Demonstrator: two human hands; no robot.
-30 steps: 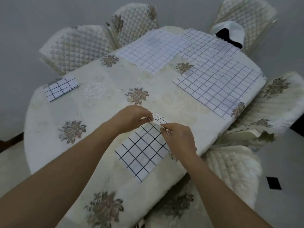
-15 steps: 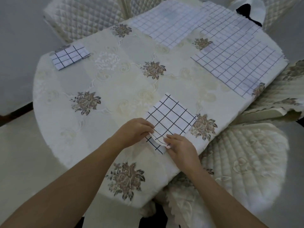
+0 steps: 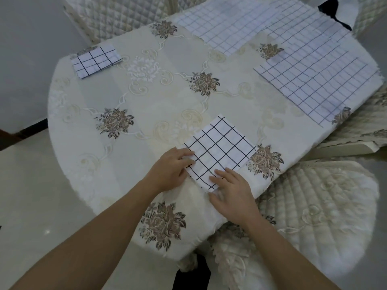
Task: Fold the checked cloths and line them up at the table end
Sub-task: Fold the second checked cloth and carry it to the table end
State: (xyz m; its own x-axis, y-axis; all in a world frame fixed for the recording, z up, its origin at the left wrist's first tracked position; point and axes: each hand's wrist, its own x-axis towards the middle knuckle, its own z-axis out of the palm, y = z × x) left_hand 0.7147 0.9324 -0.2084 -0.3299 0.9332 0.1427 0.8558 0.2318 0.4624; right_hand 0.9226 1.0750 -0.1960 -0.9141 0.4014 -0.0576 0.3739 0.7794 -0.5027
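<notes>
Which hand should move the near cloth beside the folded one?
Probably left: the left hand presses the near cloth on the side facing the folded cloth; the right hand lies farther away.

Cream embroidered tablecloth (image 3: 146,97) covers the table. One brown rose motif (image 3: 265,161) sits just beyond and right of my right hand (image 3: 232,193), another (image 3: 163,222) lies nearer me than my left hand (image 3: 169,168). Quilted chair seat (image 3: 324,206) is right of the right hand, against the table edge. Quilted chair back (image 3: 117,15) stands far beyond the left hand. Glossy pale floor (image 3: 25,195) and a dark skirting strip (image 3: 21,132) are out left.
</notes>
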